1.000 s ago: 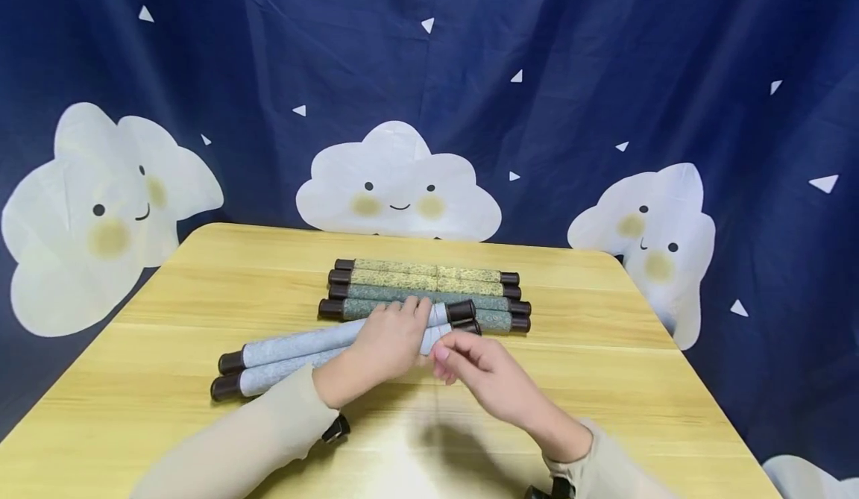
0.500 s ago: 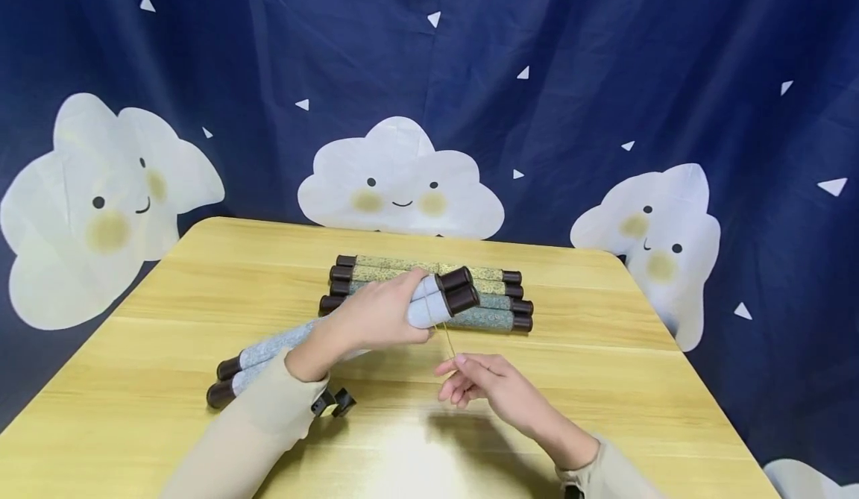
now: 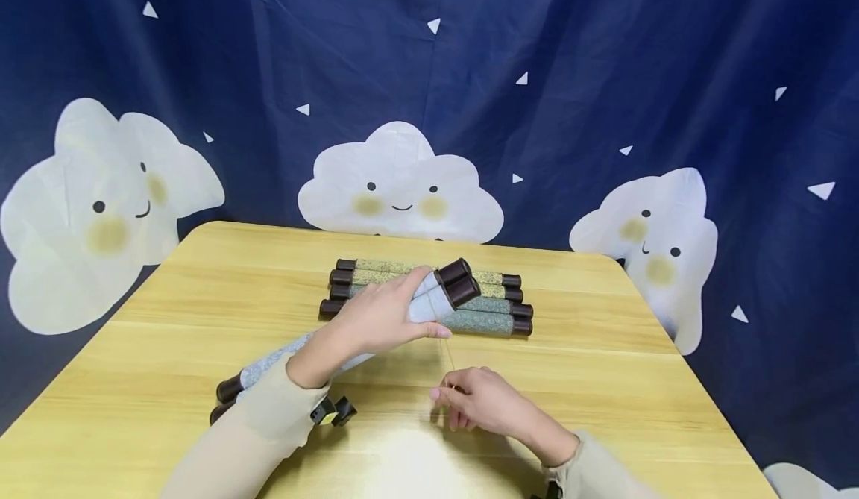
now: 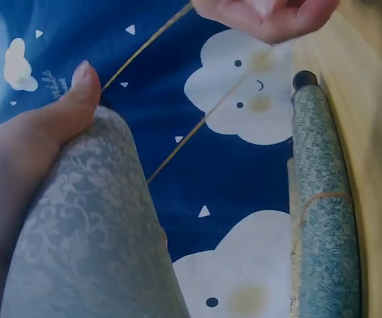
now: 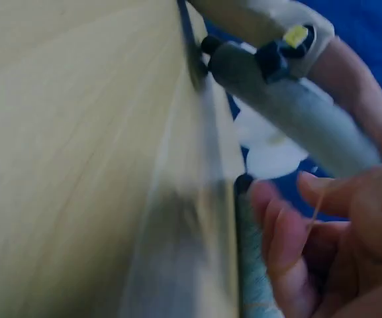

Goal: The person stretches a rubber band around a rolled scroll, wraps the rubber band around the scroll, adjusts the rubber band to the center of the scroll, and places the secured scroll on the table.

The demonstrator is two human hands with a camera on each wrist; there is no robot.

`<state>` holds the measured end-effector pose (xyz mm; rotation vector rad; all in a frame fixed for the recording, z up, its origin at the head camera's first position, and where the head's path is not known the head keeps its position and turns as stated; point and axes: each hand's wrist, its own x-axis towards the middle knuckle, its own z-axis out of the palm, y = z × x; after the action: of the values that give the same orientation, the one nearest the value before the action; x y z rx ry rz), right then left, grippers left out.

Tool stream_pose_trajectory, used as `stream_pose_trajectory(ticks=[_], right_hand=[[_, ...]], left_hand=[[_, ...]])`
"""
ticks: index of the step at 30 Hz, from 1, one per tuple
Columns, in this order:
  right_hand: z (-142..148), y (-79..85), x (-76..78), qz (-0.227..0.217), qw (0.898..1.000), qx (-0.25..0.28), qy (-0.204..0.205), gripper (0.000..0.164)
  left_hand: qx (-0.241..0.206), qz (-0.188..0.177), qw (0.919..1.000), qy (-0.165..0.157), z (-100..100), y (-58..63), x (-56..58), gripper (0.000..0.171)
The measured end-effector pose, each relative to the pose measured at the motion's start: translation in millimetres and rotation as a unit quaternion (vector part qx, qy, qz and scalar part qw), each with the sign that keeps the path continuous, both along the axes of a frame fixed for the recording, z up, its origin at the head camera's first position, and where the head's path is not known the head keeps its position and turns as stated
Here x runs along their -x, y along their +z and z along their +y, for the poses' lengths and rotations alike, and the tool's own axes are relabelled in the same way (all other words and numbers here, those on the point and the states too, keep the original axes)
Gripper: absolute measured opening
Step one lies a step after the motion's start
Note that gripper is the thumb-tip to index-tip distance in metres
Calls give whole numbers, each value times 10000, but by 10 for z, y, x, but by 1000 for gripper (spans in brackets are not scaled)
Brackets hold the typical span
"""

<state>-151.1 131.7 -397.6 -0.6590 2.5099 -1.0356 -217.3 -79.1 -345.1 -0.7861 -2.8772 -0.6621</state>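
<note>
My left hand point(image 3: 376, 316) grips a pair of light-blue patterned scrolls point(image 3: 428, 308) near their dark-capped right ends. Those ends are raised off the table, while the far left ends sit low, partly behind my left sleeve. A thin tan cord point(image 3: 449, 353) loops around the scrolls and runs down to my right hand point(image 3: 486, 403), which pinches it. In the left wrist view the cord point(image 4: 152, 43) stretches in two strands from the scroll toward the right hand. The left thumb lies along the scroll's near side.
Behind the held pair, two green scrolls point(image 3: 483, 324) and two yellow scrolls point(image 3: 380, 278) lie side by side, dark caps at their ends. All rest on a wooden table point(image 3: 604, 350). A navy curtain point(image 3: 570, 36) with clouds hangs behind. A small black device point(image 3: 333, 412) is on my left wrist.
My left hand has shifted its grip and tilted the blue scrolls' right ends up. My right hand has drawn back toward me and downward, pulling the cord away from the scrolls.
</note>
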Motion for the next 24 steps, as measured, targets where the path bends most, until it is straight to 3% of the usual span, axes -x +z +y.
stream_pose_trajectory(ticks=[3, 5, 7, 11, 13, 15, 18, 20, 22, 24], right_hand=[[-30, 123, -82, 1046, 9908, -850, 80, 34], [-32, 218, -116, 1872, 9714, -1459, -25, 37], [-18, 303, -131, 2500, 9452, -2094, -171, 41], [31, 402, -97, 3389, 8782, -3312, -652, 51], [51, 407, -57, 3920, 8439, -3508, -1050, 49], [49, 387, -22, 4416, 8198, -3364, -1405, 58], [3, 311, 2, 5064, 8002, -2844, -1493, 94], [-49, 248, -1, 5268, 7984, -2591, -1341, 102], [-99, 183, -3, 5355, 8016, -2369, -1210, 106], [-145, 139, -1, 5186, 8174, -2243, -1121, 109]], left_hand=[[62, 57, 9999, 117, 16, -39, 11, 90], [137, 50, 9998, 153, 17, -77, 28, 85], [360, 131, 9991, 186, 12, -123, 45, 84], [797, 442, 9956, 238, 9, -193, 52, 86], [845, 562, 9945, 254, 19, -207, 44, 86], [782, 592, 9948, 284, 34, -210, 35, 87], [683, 622, 9947, 444, 47, -195, 28, 89], [658, 688, 9936, 615, 44, -172, 29, 90], [617, 767, 9921, 778, 32, -139, 36, 90], [553, 810, 9911, 896, 17, -97, 41, 88]])
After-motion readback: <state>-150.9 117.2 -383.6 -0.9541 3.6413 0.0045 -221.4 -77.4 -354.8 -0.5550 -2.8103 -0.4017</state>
